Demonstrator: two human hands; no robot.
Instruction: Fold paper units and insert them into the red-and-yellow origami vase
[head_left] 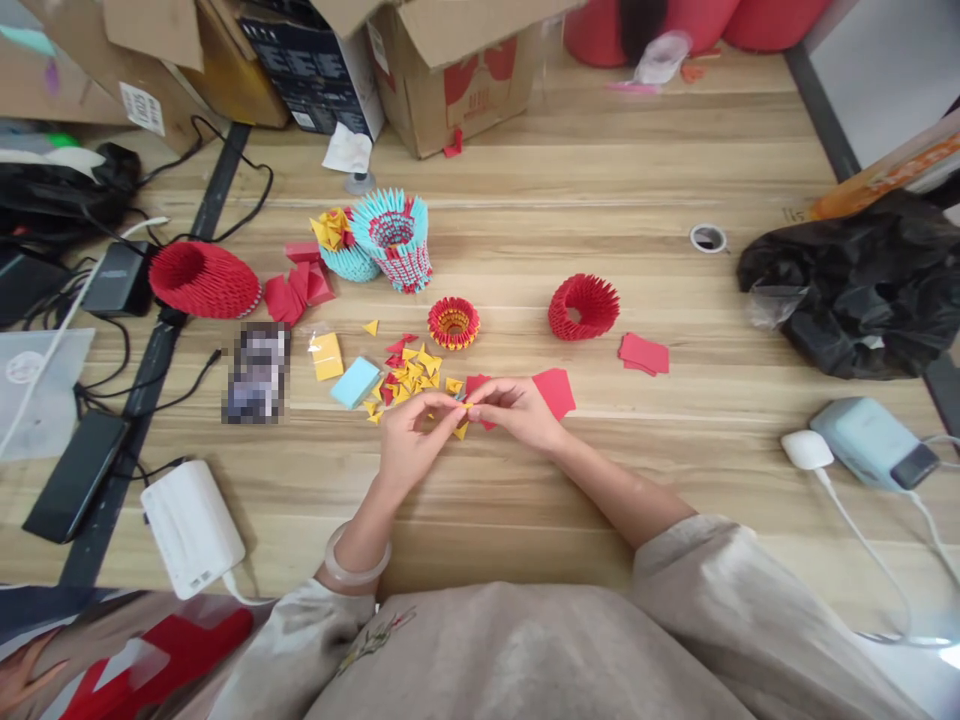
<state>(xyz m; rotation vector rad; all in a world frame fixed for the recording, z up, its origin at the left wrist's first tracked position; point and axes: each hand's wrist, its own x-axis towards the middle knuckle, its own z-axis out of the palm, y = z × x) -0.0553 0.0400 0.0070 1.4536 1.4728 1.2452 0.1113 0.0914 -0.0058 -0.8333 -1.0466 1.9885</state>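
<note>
My left hand point(416, 437) and my right hand point(519, 412) meet at the fingertips, pinching a small yellow folded paper piece point(469, 405) between them. Just beyond the left fingers lies a loose pile of yellow and red folded paper triangles point(412, 372). Red paper sheets point(555, 392) lie partly under my right hand. A small red and yellow ring of folded pieces point(454, 323) stands behind the pile. To its right is a red folded-paper ring point(584, 307). Left of the pile are a blue paper stack point(355, 383) and a yellow paper pack point(327, 356).
A blue and red paper vase point(397, 245) stands at the back, near a red paper piece point(204, 280) on its side. Cardboard boxes point(457, 90) line the far edge. A black plastic bag point(862, 280) is at right; a white device point(193, 528) and cables lie left. Another person's hand point(30, 672) shows at lower left.
</note>
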